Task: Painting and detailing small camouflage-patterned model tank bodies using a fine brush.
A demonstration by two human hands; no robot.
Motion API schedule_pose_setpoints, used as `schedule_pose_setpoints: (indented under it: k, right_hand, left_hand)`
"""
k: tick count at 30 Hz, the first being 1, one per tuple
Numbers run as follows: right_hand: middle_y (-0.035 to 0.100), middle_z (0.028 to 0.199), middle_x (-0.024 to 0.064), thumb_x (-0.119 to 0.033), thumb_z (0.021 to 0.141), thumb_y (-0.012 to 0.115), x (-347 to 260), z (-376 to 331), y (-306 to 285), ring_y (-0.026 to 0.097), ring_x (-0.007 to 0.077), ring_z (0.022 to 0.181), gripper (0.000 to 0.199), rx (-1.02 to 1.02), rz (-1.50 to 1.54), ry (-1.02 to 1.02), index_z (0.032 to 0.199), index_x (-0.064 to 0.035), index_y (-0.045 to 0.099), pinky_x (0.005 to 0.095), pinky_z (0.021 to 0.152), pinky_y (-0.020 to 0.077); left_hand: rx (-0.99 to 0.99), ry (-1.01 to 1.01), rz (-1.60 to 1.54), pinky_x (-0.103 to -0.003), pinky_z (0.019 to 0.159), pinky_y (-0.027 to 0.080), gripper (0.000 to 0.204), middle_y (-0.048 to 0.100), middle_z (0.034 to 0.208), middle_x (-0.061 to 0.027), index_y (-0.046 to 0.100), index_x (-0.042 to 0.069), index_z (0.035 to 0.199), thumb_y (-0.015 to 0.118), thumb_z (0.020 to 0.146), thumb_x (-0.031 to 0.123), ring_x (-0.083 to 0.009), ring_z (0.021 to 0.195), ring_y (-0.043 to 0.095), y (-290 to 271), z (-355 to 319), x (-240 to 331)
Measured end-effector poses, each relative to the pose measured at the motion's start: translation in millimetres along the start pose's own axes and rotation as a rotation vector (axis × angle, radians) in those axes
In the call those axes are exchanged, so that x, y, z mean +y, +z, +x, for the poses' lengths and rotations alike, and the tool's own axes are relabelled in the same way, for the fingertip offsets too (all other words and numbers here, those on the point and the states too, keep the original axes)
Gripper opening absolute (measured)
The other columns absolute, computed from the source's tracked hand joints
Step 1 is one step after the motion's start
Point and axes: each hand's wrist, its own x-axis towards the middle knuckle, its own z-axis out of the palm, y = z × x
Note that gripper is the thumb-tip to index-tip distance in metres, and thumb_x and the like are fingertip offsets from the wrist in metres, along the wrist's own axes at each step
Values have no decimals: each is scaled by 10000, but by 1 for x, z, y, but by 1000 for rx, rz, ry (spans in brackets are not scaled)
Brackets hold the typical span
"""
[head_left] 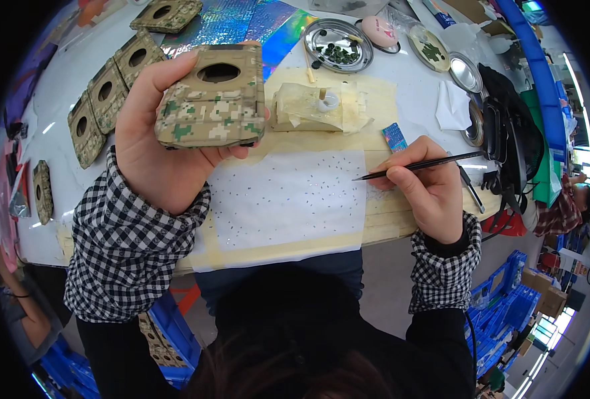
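My left hand [150, 156] holds up a camouflage-patterned case [209, 110] with an oval hole near its top, thumb along its left edge and fingers behind it. In my right hand [436, 199] is a thin black pointed tool [434, 163], pinched between thumb and fingers. Its tip points left, over the right edge of a white paper sheet [268, 233] scattered with many tiny dark and shiny specks. Beyond the sheet lies a block wrapped in yellowish tape [295, 116] with a small white ring on top.
More camouflage cases [105, 90] lie at the left and far left. A metal dish [315, 30] of small dark green pieces stands at the back, near a pink rounded object [379, 32]. At the right are a white cloth [453, 110] and a black bag [508, 120].
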Motion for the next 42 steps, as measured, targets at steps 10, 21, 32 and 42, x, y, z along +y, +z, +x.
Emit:
schedule_pose_setpoints:
  k: [10,21,32,42]
  right_hand:
    - [587,839,74,-13,876,584,0,1,2,628,132,798,83,2,5,9,885,67,566,224,723,504]
    - [591,830,71,-19,878,585,1,0,1,617,120,786,83,-5,5,-3,883,61,563,216,705,489]
    - [603,827,78,-27,882,583,1,0,2,607,114,780,89,17,44,-2,891,56,553,221,709,492]
    - [594,837,72,-19,878,582,3,1,2,616,118,797,85,-15,-7,-19,893,61,558,219,721,495]
  left_hand:
    - [-7,-3,2,-287,624,535,484,639,887,-164,559,-30,1111,365,937,378,-218,698,632,0,-1,1]
    - [3,-3,-5,-291,636,534,483,639,890,-165,565,-28,1104,369,933,378,-219,708,629,-2,-1,1]
    - [23,3,-5,-287,626,534,481,642,887,-161,569,-24,1095,371,933,383,-217,700,629,1,-2,0]
    - [-5,9,0,-286,627,542,485,643,894,-167,567,-25,1101,367,936,384,-218,710,639,-2,-2,0]
